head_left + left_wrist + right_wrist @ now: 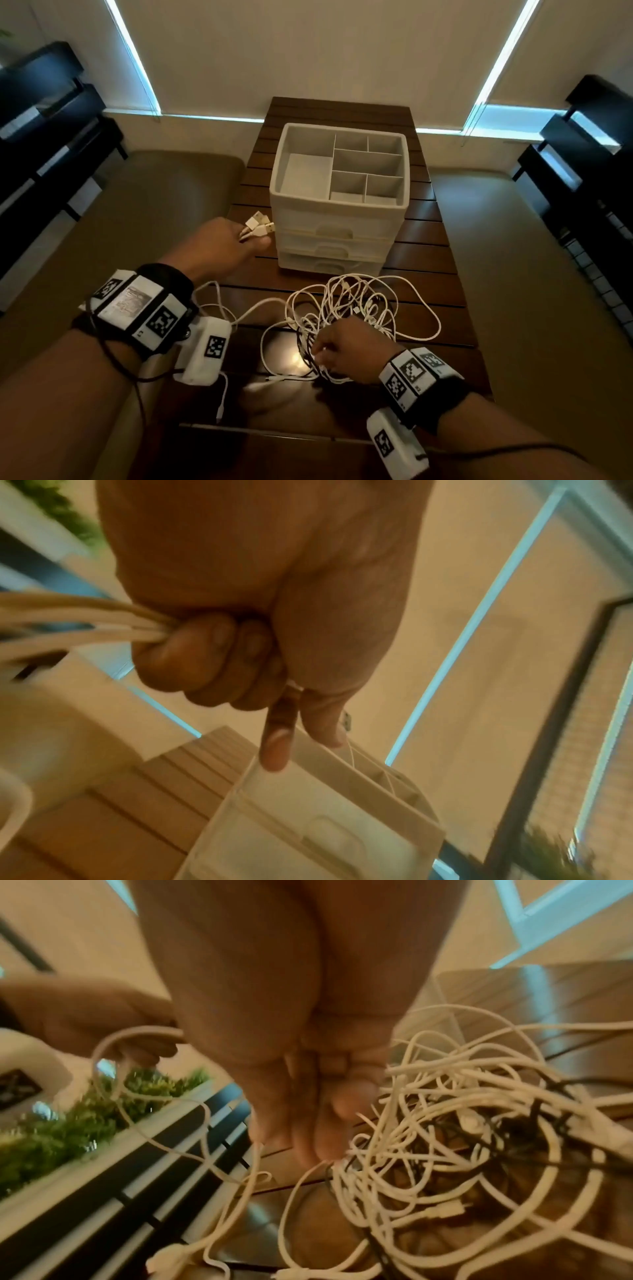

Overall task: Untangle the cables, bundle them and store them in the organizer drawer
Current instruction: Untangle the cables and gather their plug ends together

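A tangle of white and dark cables (363,308) lies on the dark slatted table (428,260), in front of the white organizer (339,205). The organizer's three drawers are closed, and its divided top tray is empty. My left hand (246,236) is raised to the left of the organizer and grips a few white cables (85,626) with USB plugs (258,224) sticking out; these cables trail back to the tangle. My right hand (318,353) rests on the tangle's near left side. Its fingertips (308,1150) pinch strands of the tangle (445,1137).
Beige cushions (154,212) flank the narrow table on both sides. Dark shelving (44,137) stands at far left and far right. A planter of green plants (68,1123) shows in the right wrist view. One loose cable end (222,401) trails off near the table's front left.
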Demonstrator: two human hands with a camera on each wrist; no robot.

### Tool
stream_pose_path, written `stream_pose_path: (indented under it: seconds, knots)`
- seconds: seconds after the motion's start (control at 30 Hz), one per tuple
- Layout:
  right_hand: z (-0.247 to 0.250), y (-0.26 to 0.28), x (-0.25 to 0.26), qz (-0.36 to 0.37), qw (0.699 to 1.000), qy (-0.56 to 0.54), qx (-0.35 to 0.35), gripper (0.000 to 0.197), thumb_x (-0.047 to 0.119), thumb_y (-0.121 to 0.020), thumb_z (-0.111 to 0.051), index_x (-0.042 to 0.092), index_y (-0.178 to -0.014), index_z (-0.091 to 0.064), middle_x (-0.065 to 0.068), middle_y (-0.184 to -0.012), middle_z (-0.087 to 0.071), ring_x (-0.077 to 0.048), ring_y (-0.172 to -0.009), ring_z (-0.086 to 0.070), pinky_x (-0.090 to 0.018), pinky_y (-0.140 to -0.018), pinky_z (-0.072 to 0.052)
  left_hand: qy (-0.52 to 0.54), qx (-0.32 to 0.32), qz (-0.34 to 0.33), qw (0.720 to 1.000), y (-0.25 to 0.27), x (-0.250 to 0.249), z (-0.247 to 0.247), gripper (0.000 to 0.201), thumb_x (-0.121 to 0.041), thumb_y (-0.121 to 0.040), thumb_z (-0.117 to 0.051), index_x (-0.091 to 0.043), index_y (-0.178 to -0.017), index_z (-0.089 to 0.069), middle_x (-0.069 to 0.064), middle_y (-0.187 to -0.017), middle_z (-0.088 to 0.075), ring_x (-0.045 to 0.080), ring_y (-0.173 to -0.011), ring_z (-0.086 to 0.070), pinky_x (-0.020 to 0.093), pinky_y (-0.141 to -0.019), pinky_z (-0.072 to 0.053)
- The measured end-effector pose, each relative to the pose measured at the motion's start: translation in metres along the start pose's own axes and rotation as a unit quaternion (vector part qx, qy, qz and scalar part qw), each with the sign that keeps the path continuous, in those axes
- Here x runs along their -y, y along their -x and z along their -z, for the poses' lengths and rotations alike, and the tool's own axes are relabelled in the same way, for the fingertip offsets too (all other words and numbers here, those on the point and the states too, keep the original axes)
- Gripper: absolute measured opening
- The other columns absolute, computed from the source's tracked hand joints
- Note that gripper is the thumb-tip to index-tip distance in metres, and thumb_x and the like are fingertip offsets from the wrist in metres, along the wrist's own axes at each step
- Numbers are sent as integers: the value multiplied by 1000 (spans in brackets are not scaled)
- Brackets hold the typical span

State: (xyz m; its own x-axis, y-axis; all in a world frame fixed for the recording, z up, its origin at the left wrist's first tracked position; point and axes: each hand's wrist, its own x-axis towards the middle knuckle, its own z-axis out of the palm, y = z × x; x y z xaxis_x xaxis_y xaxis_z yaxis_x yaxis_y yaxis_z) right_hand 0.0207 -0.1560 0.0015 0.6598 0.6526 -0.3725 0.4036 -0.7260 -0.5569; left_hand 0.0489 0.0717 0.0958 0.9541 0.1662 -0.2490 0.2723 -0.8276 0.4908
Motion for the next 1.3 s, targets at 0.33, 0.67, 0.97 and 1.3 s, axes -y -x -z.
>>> stream_pose_path:
  seconds: [0.33, 0.67, 0.97, 1.3]
  knots:
    - [74, -38, -72, -224, 945, -54, -232, 27, 28, -97, -49, 17, -115, -66, -6, -116, -67, -22, -105, -61, -32, -91, -45, 69, 283, 65, 954, -8, 5, -46, 42, -43, -92, -60, -18, -58, -56, -3, -53, -45, 13, -50, -37, 29, -54, -31]
    - [50, -76, -92, -205, 976, 14, -78, 16, 24, -88, -56, 10, -84, -64, -8, -88, -68, -27, -84, -65, -32, -73, -50, 337, 141, 105, 925, -26, -3, -103, 37, -38, -101, -45, -12, -79, -61, -10, -44, -43, 6, -37, -35, 20, -40, -27]
    - [34, -124, -99, -206, 967, 148, -28, 32, 23, -100, -42, 2, -108, -65, -17, -114, -65, -30, -105, -61, -33, -86, -48, 247, 124, 83, 957, -33, 4, -90, 42, -35, -100, -47, -14, -66, -58, -10, -43, -45, 5, -39, -38, 22, -45, -31]
    - [30, -125, -98, -245, 965, 28, -86, 27, 32, -88, -60, 6, -87, -65, -13, -95, -66, -31, -90, -63, -30, -69, -44, 334, 156, 82, 926, -32, 19, -81, 39, -39, -97, -52, -14, -67, -58, -10, -43, -34, 9, -40, -26, 23, -43, -19]
